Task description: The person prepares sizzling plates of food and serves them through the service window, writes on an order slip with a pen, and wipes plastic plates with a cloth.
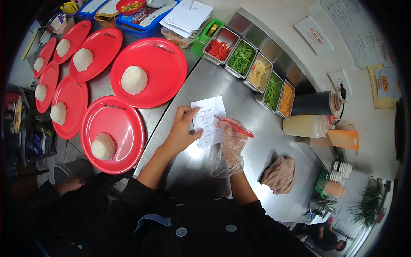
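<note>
A white paper slip [208, 112] with handwriting lies on the steel counter. My left hand [182, 130] is bare and rests at the slip's left edge, thumb and fingers apart. In a clear plastic glove, my right hand [232, 139] holds a red pen [236, 127] over the slip's right side, the pen's tip near the writing. Left of my hands, a red plate [171, 90] bears a white rice mound [134, 80]. A nearer red plate [132, 145] carries another rice mound [103, 147].
Steel trays of cut vegetables [242, 58] line the counter's back. Squeeze bottles [305, 126] and a brown cloth [279, 174] lie to the right. Several more red plates with rice stand at the left. A green tape dispenser [207, 37] sits behind. People are partly visible at lower left and lower right.
</note>
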The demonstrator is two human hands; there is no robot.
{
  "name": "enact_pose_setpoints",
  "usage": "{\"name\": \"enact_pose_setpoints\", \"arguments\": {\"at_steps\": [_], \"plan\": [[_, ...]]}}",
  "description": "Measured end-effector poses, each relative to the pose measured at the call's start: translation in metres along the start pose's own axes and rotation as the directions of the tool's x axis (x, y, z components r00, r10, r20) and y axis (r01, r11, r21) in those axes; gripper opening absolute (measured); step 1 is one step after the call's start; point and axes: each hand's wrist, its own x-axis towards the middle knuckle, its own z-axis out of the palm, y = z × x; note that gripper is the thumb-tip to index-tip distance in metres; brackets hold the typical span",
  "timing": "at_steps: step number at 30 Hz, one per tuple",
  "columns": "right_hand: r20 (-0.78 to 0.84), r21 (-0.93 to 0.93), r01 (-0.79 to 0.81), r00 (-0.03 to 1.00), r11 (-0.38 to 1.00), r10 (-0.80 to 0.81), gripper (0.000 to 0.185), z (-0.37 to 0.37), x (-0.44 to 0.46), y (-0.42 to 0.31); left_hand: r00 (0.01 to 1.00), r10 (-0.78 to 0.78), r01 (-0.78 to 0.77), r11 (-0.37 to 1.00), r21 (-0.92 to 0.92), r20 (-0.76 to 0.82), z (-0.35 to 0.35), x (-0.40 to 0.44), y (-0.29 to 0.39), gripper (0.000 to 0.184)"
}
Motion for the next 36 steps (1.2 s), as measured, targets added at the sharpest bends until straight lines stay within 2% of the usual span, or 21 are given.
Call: {"name": "enact_pose_setpoints", "arguments": {"at_steps": [2, 3, 4, 6, 7, 8, 10, 11, 14, 18, 20, 21, 27, 29, 30, 32, 33, 34, 36], "plan": [[0.161, -0.282, 0.120, 0.984, 0.952, -0.076, 0.014, 0.000, -0.004, 0.005, 1.000, 0.014, -0.013, 1.000, 0.015, -0.012, -0.001, 0.000, 0.003, 0.065], [0.224, -0.362, 0.142, 0.973, 0.921, -0.062, 0.014, 0.004, -0.009, 0.001, 1.000, -0.004, 0.004, 1.000, 0.012, -0.006, -0.001, 0.000, 0.003, 0.065], [0.220, -0.362, 0.138, 0.974, 0.922, -0.060, 0.014, 0.006, -0.011, 0.005, 1.000, -0.020, 0.020, 1.000, 0.009, 0.004, -0.001, 0.000, 0.003, 0.065], [0.372, -0.403, 0.394, 0.895, 0.826, -0.246, 0.015, 0.010, -0.012, 0.011, 0.999, -0.033, 0.033, 0.999, 0.005, 0.017, -0.002, 0.000, 0.004, 0.066], [0.389, -0.478, 0.416, 0.890, 0.774, -0.238, 0.015, 0.010, -0.010, -0.002, 0.999, -0.047, 0.047, 0.999, 0.002, 0.024, -0.002, 0.000, 0.004, 0.066], [0.385, -0.481, 0.411, 0.893, 0.775, -0.234, 0.015, 0.005, -0.005, -0.001, 0.998, -0.049, 0.049, 0.999, 0.001, 0.030, -0.002, 0.000, 0.003, 0.066], [0.169, -0.351, 0.186, 0.977, 0.918, -0.134, 0.015, -0.002, 0.003, -0.002, 0.999, -0.036, 0.036, 0.999, 0.004, 0.026, -0.002, 0.001, 0.003, 0.067], [0.116, -0.286, 0.115, 0.990, 0.952, -0.084, 0.015, -0.004, 0.001, -0.003, 0.999, -0.035, 0.035, 0.999, 0.002, 0.028, -0.002, 0.001, 0.003, 0.067], [0.115, -0.252, 0.171, 0.983, 0.952, -0.146, 0.015, -0.001, -0.009, -0.001, 0.997, -0.058, 0.058, 0.998, -0.016, 0.041, -0.003, 0.001, 0.007, 0.067], [0.110, -0.197, 0.128, 0.988, 0.972, -0.107, 0.015, -0.005, -0.022, 0.008, 0.997, -0.052, 0.053, 0.998, -0.026, 0.064, -0.007, 0.001, 0.012, 0.068], [0.201, -0.316, 0.213, 0.967, 0.925, -0.154, 0.016, -0.010, -0.025, 0.015, 0.996, -0.053, 0.056, 0.998, -0.040, 0.071, -0.007, 0.001, 0.010, 0.068], [0.199, -0.317, 0.210, 0.968, 0.925, -0.151, 0.016, -0.012, -0.027, 0.017, 0.995, -0.046, 0.050, 0.998, -0.037, 0.089, -0.007, 0.001, 0.007, 0.067], [0.056, -0.277, 0.124, 0.992, 0.953, -0.112, 0.012, -0.017, -0.032, 0.014, 0.994, -0.039, 0.040, 0.999, -0.004, 0.106, -0.006, 0.001, 0.004, 0.063], [0.167, -0.391, 0.147, 0.982, 0.909, -0.088, 0.013, -0.009, -0.035, 0.012, 0.994, -0.046, 0.047, 0.999, -0.013, 0.099, -0.005, 0.001, 0.004, 0.062], [0.167, -0.391, 0.146, 0.982, 0.909, -0.086, 0.013, -0.005, -0.035, 0.007, 0.994, -0.039, 0.039, 0.999, 0.005, 0.098, -0.005, 0.001, 0.004, 0.062], [0.343, -0.459, 0.424, 0.895, 0.781, -0.284, 0.013, 0.002, -0.033, -0.003, 0.994, -0.035, 0.033, 0.999, 0.023, 0.099, -0.005, 0.001, 0.003, 0.062], [0.274, -0.544, 0.373, 0.926, 0.752, -0.261, 0.013, -0.001, -0.035, -0.002, 0.994, -0.040, 0.039, 0.999, 0.014, 0.100, -0.005, 0.001, 0.003, 0.062], [0.273, -0.546, 0.370, 0.927, 0.752, -0.258, 0.013, -0.007, -0.032, -0.002, 0.994, -0.044, 0.044, 0.999, 0.003, 0.100, -0.005, 0.001, 0.004, 0.062], [0.134, -0.516, 0.257, 0.966, 0.817, -0.219, 0.015, -0.019, -0.020, -0.003, 0.994, -0.046, 0.045, 0.999, 0.016, 0.101, -0.005, 0.000, 0.004, 0.062]]}}
